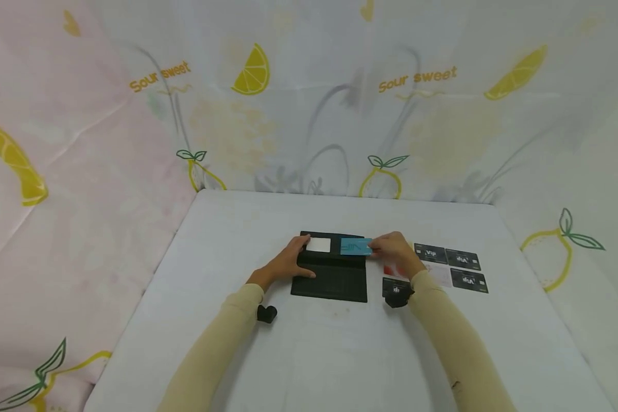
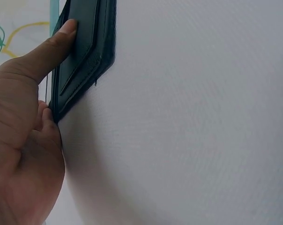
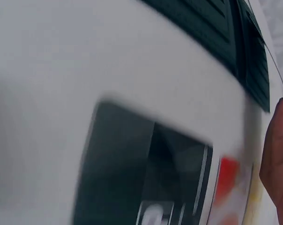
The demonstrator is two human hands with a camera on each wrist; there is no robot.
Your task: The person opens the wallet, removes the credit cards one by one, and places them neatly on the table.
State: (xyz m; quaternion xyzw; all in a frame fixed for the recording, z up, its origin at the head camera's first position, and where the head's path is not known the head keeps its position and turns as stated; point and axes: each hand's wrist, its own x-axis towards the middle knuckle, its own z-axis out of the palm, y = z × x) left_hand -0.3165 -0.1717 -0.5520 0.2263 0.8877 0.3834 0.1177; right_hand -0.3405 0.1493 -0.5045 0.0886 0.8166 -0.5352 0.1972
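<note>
A dark bifold wallet [image 1: 331, 280] lies unfolded on the white table, with a white rectangle [image 1: 319, 245] in its upper left panel. My left hand [image 1: 286, 260] holds the wallet's left side, its thumb laid on the dark panel [image 2: 83, 42] in the left wrist view. With my right hand [image 1: 393, 249] I pinch the right end of a blue card [image 1: 354, 246] above the wallet's upper right panel. Whether the card's far edge sits in a slot cannot be made out. Only part of the right hand [image 3: 278, 159] shows in the right wrist view.
Right of the wallet lie several black VIP cards, among them one at the top [image 1: 431, 253] and one at the lower right [image 1: 469, 280]. A red and white card [image 1: 395, 271] is partly under the right hand. Lemon-printed cloth [image 1: 309, 114] hangs behind the table [image 1: 340, 355].
</note>
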